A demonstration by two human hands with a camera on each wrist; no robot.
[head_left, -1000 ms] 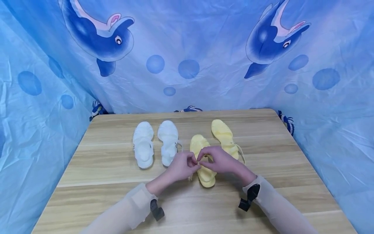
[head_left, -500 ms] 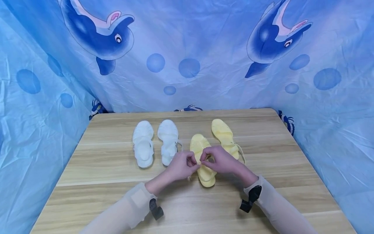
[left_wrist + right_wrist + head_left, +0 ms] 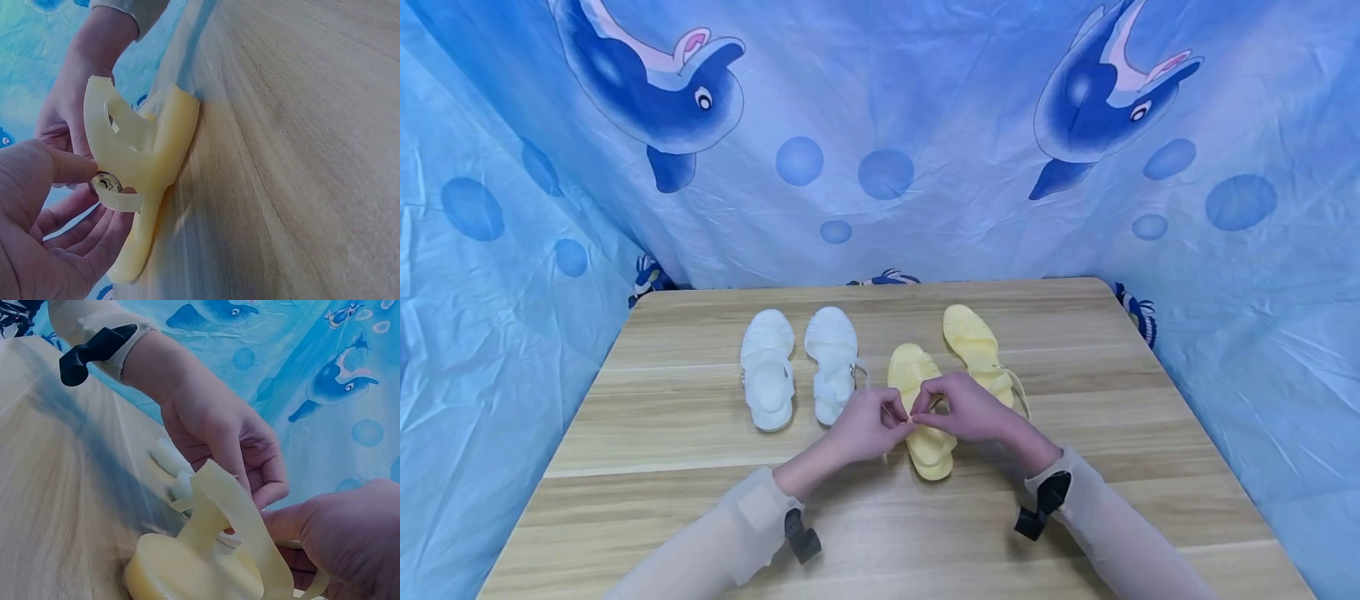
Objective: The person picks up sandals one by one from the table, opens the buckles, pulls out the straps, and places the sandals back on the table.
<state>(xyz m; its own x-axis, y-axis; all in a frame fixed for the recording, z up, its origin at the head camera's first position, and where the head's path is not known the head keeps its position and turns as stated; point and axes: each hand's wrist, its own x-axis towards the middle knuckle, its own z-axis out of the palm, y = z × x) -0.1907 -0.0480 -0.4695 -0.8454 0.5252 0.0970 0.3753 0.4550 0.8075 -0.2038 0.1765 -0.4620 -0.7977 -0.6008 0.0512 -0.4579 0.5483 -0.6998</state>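
Observation:
A yellow sandal (image 3: 912,367) lies sole-down on the table, toe pointing away, between my two hands. My left hand (image 3: 867,425) pinches at its strap's small metal buckle (image 3: 109,182); in the left wrist view the thumb presses the buckle and the other fingers lie behind. From the other side my right hand (image 3: 967,410) pinches a part of the strap (image 3: 320,582) with thumb and forefinger, fingertips meeting those of the left. The strap's exact end is hidden by the fingers. The sandal's heel strap (image 3: 97,119) stands up in both wrist views.
The second yellow sandal (image 3: 967,333) lies just beyond my right hand, its strap (image 3: 1018,392) sticking out loose. Two white sandals (image 3: 767,337) stand side by side to the left. A wooden table (image 3: 662,400) carries them all; a blue dolphin-print curtain (image 3: 925,92) surrounds it.
Both hands stay at the yellow sandal's strap. The right fingertips shifted slightly right, then back toward the left ones. The sandals have not moved.

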